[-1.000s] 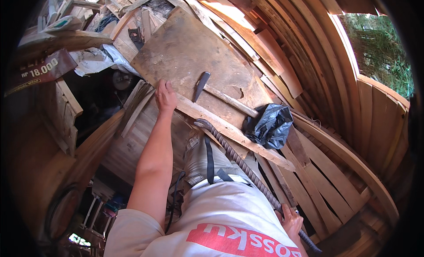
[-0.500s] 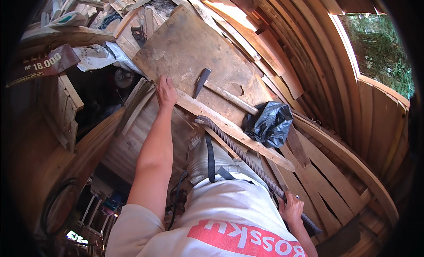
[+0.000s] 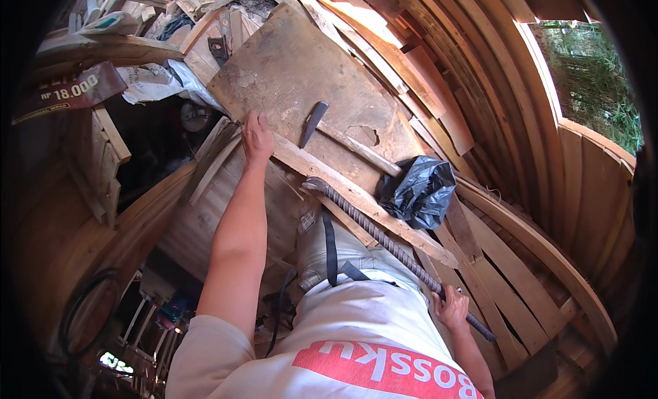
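My left hand (image 3: 258, 136) grips the left end of a long wooden plank (image 3: 356, 199), its fingers over the far edge. My right hand (image 3: 452, 307) is closed round the lower part of a ribbed steel bar (image 3: 384, 243). The bar runs diagonally along the near side of the plank, its hooked end (image 3: 315, 184) close to the plank's near edge. Beyond the plank, a hammer (image 3: 314, 123) with a wooden handle lies on a worn plywood sheet (image 3: 274, 63). The handle's end meets a crumpled black plastic bag (image 3: 419, 192).
A handsaw (image 3: 218, 51) lies beyond the sheet at the left, near piled scrap wood. Curved plank walls (image 3: 507, 118) rise on the right, with a window opening (image 3: 582, 77). A dark gap (image 3: 154, 142) lies left of my left hand; slats (image 3: 500, 282) cover the right side.
My right hand has moved slightly forward, and the bar's near end has swung away from my body with it. My left hand stays on the plank; the hammer and bag lie as before.
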Demonstrator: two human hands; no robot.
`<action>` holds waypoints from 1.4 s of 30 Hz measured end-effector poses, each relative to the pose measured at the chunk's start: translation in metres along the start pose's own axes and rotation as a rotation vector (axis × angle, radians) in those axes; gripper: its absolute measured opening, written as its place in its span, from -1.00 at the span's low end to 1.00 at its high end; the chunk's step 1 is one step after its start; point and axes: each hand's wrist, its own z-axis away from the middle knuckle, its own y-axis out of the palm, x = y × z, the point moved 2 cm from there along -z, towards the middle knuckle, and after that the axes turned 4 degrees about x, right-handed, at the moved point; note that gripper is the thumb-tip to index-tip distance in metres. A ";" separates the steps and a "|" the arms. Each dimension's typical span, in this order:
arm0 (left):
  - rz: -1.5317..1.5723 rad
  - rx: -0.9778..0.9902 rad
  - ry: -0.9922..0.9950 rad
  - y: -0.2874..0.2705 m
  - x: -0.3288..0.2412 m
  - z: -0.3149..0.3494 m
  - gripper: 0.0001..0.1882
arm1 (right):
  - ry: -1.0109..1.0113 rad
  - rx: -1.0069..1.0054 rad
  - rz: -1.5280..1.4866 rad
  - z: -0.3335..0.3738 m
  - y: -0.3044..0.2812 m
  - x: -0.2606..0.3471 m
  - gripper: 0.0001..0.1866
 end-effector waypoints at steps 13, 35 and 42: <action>0.004 0.033 -0.070 -0.003 -0.004 -0.003 -0.76 | 0.311 0.277 0.012 -0.043 -0.002 -0.006 -0.69; -0.091 0.040 -0.169 0.000 -0.007 -0.006 -0.77 | 0.266 0.022 0.059 -0.055 0.048 -0.009 -0.76; -0.083 0.050 -0.163 -0.002 -0.013 -0.004 -0.77 | 0.244 0.019 0.012 -0.030 0.062 -0.028 -0.77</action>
